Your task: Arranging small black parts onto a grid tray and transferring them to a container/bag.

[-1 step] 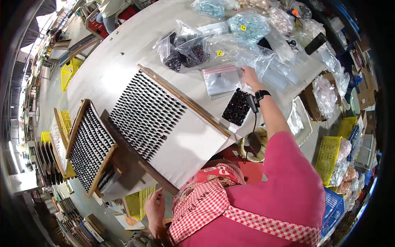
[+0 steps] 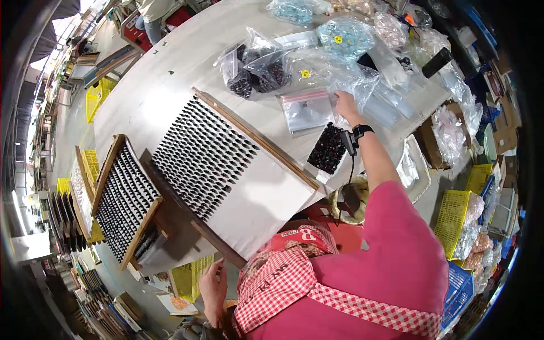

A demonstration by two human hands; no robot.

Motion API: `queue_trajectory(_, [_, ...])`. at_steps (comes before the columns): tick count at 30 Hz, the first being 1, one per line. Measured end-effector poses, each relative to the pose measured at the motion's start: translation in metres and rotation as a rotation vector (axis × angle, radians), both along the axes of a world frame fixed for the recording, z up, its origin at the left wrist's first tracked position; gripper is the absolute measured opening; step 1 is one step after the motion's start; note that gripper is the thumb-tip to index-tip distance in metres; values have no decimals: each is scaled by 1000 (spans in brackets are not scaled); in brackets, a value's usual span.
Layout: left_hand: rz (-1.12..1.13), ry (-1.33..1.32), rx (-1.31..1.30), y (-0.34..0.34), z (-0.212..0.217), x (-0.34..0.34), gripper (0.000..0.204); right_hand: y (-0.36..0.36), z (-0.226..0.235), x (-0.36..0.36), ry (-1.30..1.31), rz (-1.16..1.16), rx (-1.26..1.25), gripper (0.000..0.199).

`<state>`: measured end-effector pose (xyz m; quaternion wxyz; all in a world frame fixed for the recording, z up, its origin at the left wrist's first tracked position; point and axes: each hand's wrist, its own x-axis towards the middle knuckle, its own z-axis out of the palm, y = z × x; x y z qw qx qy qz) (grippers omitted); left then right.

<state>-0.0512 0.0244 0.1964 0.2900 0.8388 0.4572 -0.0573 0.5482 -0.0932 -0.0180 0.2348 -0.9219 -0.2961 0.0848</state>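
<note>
My right hand (image 2: 347,106), with a dark watch on its wrist, reaches across the table to the edge of the clear plastic bags (image 2: 357,82). Its fingers are curled in; whatever lies between them is hidden. Just left of it lies a stack of flat zip bags (image 2: 305,110). Under the wrist sits a white tray of small dark red and black pieces (image 2: 327,148). Low by my apron, my left hand (image 2: 213,289) hangs with bent fingers apart, holding nothing. Between my hands lies a white board (image 2: 249,207) with wooden rails, bearing rows of small black pieces.
A second board of black pieces (image 2: 126,198) leans at the left. Bags of dark pieces (image 2: 258,71) and a bag of pale blue pieces (image 2: 345,35) lie farther back. Yellow crates (image 2: 452,218) and a blue crate (image 2: 458,289) stand at the right. A person (image 2: 153,17) stands far left.
</note>
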Motion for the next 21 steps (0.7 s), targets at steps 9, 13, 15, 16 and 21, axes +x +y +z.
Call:
queue_trajectory(9, [34, -15, 13, -12, -2, -9, 24, -4, 4, 20, 9, -257, -96, 26])
queue_trajectory(13, [22, -35, 4, -12, -4, -3, 25, -10, 4, 34, 145, -179, 160, 21])
queue_trajectory(15, [20, -28, 24, -11, -4, 1, 24, -5, 13, 26, 650, -278, 525, 16])
queue_trajectory(16, [5, -31, 45, -11, -4, 1, 25, -6, 7, 31, 655, -256, 522, 16])
queue_trajectory(21, [95, 3, 43, -16, -6, -10, 23, 9, -9, 23, 867, -237, 516, 23])
